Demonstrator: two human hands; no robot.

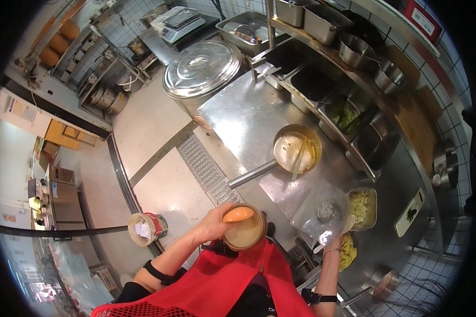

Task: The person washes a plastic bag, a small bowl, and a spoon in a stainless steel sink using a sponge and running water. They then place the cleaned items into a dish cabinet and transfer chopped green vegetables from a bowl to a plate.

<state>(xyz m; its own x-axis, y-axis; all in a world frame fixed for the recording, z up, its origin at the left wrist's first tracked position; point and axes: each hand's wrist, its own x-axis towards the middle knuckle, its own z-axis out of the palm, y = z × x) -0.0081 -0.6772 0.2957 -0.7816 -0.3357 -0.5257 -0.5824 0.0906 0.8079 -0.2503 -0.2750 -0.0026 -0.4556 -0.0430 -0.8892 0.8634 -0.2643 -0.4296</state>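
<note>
My left hand (pixel 213 222) is closed on the side of a round tan bowl (pixel 244 241), just in front of the red apron. A glossy orange piece (pixel 238 214), perhaps a spoon or scoop, lies across its far rim. My right hand (pixel 334 242) is at the near edge of a clear plastic bag or sheet (pixel 315 214) over the steel counter; its fingers are partly hidden and hard to make out. A pale spoon-like handle (pixel 348 224) shows beside this hand. A container of chopped pale food (pixel 362 208) stands just beyond, and a yellow-green cloth (pixel 348 253) lies to the right.
A long-handled saucepan (pixel 297 148) with tongs or a strip inside stands on the counter (pixel 238 115). Behind are inset food pans (pixel 343 115), a large lidded pot (pixel 200 67) and a white tray with green pieces (pixel 410 212). A bucket (pixel 146 229) stands on the floor at left.
</note>
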